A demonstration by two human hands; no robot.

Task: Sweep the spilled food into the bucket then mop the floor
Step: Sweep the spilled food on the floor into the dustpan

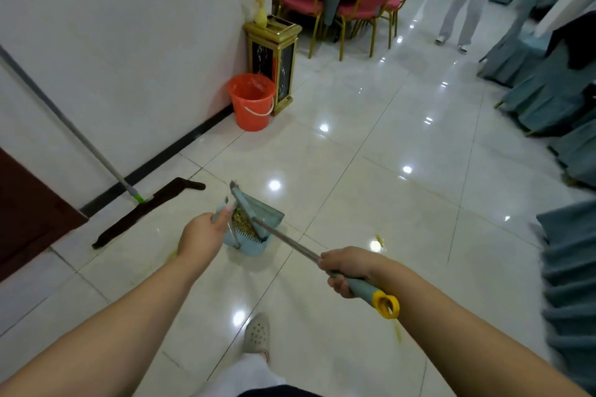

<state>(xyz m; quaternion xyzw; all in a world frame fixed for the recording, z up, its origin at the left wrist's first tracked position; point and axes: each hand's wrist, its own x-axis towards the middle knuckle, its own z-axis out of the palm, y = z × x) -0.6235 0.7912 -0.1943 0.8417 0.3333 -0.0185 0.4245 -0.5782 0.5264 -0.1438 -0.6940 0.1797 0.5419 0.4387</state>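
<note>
Two bare hands work low: the right hand (pixel 346 269) wraps its fingers round a grey-and-yellow broom handle (pixel 361 285), the left hand (pixel 201 235) grips the teal plastic dustpan's (pixel 258 219) handle. Yellowish spilled food (pixel 242 222) lies inside it. Farther off, an orange plastic bucket (pixel 252 101) stands against the wall, with a dark flat mop (pixel 142 211) nearer.

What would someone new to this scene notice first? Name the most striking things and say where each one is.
The two hands in the foreground stand out: the left hand holds the dustpan handle, and the right hand grips the broom handle, with yellowish food in the pan. Beyond them an orange bucket stands by the wall, and a mop leans at left.
</note>
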